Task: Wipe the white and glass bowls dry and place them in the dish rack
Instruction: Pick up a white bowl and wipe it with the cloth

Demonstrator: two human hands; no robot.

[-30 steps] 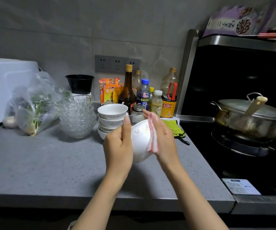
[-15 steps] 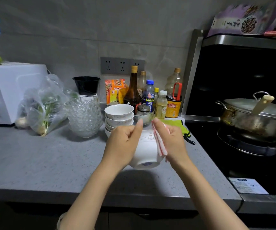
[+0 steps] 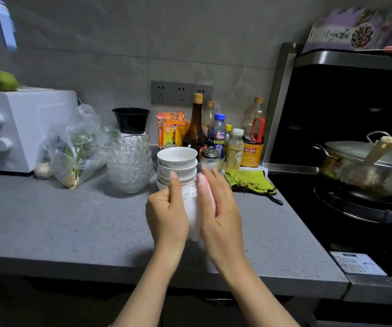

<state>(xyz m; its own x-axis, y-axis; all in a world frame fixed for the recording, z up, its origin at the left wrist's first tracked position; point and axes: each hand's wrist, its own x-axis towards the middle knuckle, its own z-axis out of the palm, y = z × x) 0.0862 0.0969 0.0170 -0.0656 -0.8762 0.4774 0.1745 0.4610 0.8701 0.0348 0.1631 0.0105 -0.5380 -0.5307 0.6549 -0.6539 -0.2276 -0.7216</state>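
Counter [image 3: 72,227]: white stack [image 3: 177,166], glass stack [image 3: 129,164] pending.
Left hand [image 3: 166,213]: grips white bowl [image 3: 191,208].
Right hand [image 3: 218,208]: flat, pressing cloth [image 3: 208,194].
Rack: unseen.

Both forearms are slender and bare along all their visible length. The left hand [image 3: 166,213] and right hand [image 3: 221,213] are likewise bare, the fingers [image 3: 214,179] ending in short, rounded nails.

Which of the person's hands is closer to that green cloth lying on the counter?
Right. The right hand is just left of the green cloth, fingertips near its edge. The left hand grips the white bowl further left, beyond the right hand.
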